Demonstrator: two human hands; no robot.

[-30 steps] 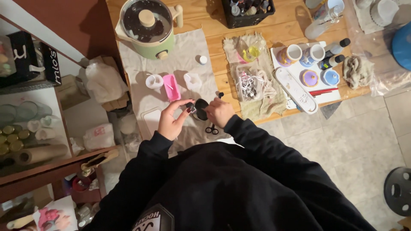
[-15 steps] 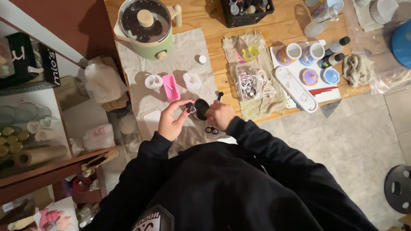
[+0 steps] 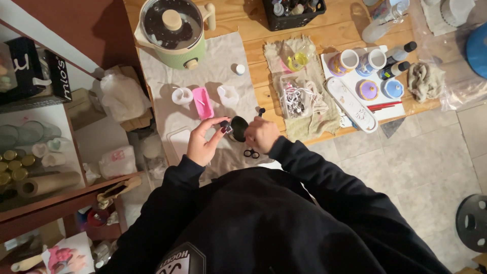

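Note:
My left hand (image 3: 202, 144) pinches a small dark piece (image 3: 224, 126) at its fingertips, right beside a round black container (image 3: 237, 127). My right hand (image 3: 261, 134) grips that black container from the right, above the grey cloth (image 3: 203, 81) on the wooden table (image 3: 264, 86). Small black scissors (image 3: 250, 153) lie on the cloth just below my right hand. A pink mould (image 3: 203, 103) and two white moulds (image 3: 182, 96) (image 3: 228, 95) sit a little beyond my hands.
A green electric pot with a glass lid (image 3: 174, 31) stands at the back left. A beige cloth with a clear box of wicks (image 3: 298, 99), a white tray with jars and bottles (image 3: 365, 76), and a black crate (image 3: 294, 12) fill the table's right. Shelves (image 3: 35, 152) stand at left.
Both hands stay at the black container with barely any shift. The view has drifted slightly.

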